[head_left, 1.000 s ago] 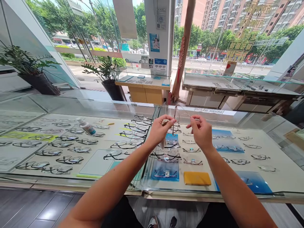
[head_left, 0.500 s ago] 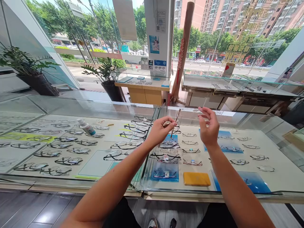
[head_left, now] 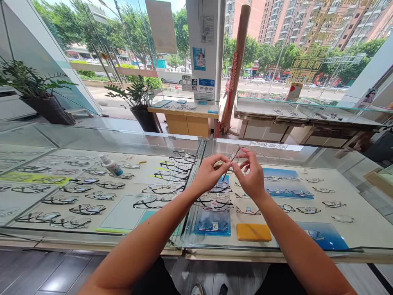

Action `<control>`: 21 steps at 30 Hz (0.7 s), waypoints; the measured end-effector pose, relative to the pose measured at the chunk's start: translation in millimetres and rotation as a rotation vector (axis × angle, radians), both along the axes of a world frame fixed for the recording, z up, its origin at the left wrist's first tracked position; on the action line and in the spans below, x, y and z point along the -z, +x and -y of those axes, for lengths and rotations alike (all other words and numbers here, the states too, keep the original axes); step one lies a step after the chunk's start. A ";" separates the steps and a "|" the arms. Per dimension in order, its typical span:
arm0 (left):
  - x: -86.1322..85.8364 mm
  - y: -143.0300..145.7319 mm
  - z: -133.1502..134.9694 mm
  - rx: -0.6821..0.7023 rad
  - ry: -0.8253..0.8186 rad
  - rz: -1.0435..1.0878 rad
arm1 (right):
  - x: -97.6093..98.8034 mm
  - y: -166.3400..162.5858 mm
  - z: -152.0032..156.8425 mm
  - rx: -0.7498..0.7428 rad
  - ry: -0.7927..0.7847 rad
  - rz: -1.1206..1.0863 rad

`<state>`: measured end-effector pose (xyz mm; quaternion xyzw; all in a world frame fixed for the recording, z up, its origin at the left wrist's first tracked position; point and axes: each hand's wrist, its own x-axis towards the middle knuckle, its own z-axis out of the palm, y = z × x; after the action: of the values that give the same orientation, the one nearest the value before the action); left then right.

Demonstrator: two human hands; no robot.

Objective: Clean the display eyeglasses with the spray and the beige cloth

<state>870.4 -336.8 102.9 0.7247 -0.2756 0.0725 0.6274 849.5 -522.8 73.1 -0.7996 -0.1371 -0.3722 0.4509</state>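
Note:
Both my hands are raised above a glass display counter (head_left: 196, 143) filled with rows of eyeglasses. My left hand (head_left: 208, 174) pinches a thin-framed pair of glasses (head_left: 235, 155) together with a small pale cloth (head_left: 218, 164). My right hand (head_left: 250, 176) meets it from the right, fingertips closed on the same frame. One thin temple arm juts out to the right above my right hand.
A small white spray bottle (head_left: 111, 165) lies on the counter glass at left. A yellow pad (head_left: 254, 232) sits inside the case near the front edge. Potted plants (head_left: 139, 98) and further glass counters (head_left: 307, 108) stand beyond, before large windows.
My right hand, raised and open to the right half a second ago, has come back left and closed on the frame. The glasses have tilted; my left hand barely moved.

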 end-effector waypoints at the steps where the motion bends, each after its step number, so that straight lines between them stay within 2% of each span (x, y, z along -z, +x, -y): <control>1: 0.8 -0.2 0.8 0.009 -0.005 -0.003 | 0.1 0.5 0.0 0.004 0.012 -0.007; 6: 1.2 0.8 1.7 -0.047 -0.066 -0.030 | -0.9 2.9 3.6 -0.016 0.026 -0.036; 12: -2.6 9.5 -4.7 -0.131 -0.176 -0.085 | -6.4 6.1 10.1 0.044 -0.098 -0.080; 18: -4.9 25.7 -14.7 -0.210 -0.410 -0.198 | -6.0 9.2 15.2 0.167 -0.204 -0.347; 21: -4.6 28.8 -17.2 -0.234 -0.429 -0.187 | -1.9 10.8 16.0 0.174 -0.278 -0.392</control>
<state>899.3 -319.6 107.5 0.6054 -0.1087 0.1340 0.7770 860.4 -538.8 75.0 -0.9195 -0.0278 -0.2252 0.3209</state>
